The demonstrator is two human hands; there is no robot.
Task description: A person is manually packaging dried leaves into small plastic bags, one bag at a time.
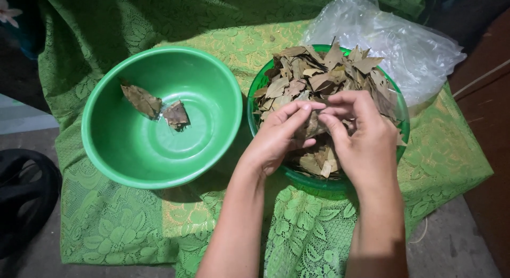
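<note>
Green lace cloth [212, 225] under hands [324, 132] pinching brittle dry leaves [319, 76].

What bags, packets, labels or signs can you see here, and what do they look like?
Plastic bag: the only packaging, lying behind the bowl of leaves at the top right; clear, crinkled, shiny, with no label in sight.
No labels, signs or screens show anywhere else, not on the big green bowl or the green lace cloth.
</note>
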